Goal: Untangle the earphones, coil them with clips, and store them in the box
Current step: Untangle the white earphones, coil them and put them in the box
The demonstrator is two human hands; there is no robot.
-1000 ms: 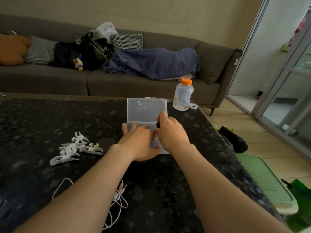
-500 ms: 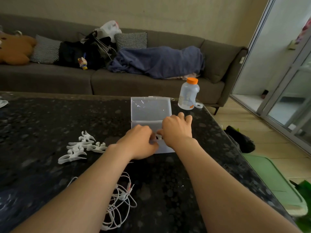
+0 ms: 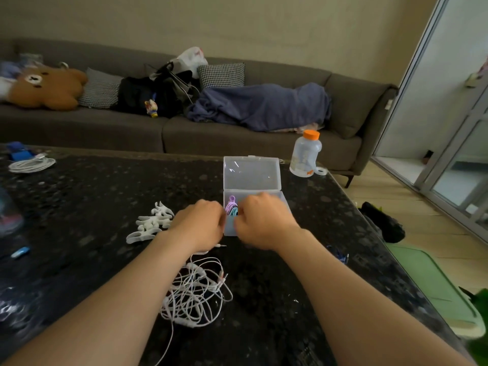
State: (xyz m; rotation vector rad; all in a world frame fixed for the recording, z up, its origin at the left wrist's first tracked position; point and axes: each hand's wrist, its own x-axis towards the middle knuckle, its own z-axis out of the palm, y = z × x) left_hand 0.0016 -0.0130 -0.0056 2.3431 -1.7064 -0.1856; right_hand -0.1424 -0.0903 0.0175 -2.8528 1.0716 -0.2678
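Note:
A clear plastic box (image 3: 250, 175) stands on the dark table with its lid tipped open. Purple and teal coiled earphones (image 3: 231, 207) lie inside it. My left hand (image 3: 200, 223) is at the box's front left edge and my right hand (image 3: 264, 220) hangs over its front part. On both hands the fingers curl under, out of sight, so I cannot tell whether they hold anything. A tangle of white earphones (image 3: 195, 291) lies between my forearms. Several white clips (image 3: 150, 223) lie left of my left hand.
A bottle with an orange cap (image 3: 305, 154) stands right of the box near the table's far edge. A coiled white cable (image 3: 31, 165) lies at the far left and a small blue item (image 3: 19, 252) at the left. A sofa runs behind the table.
Both hands have drawn back from deep in the box toward its front edge, uncovering the coloured earphones inside. The view has tilted, bringing the white tangle into fuller view.

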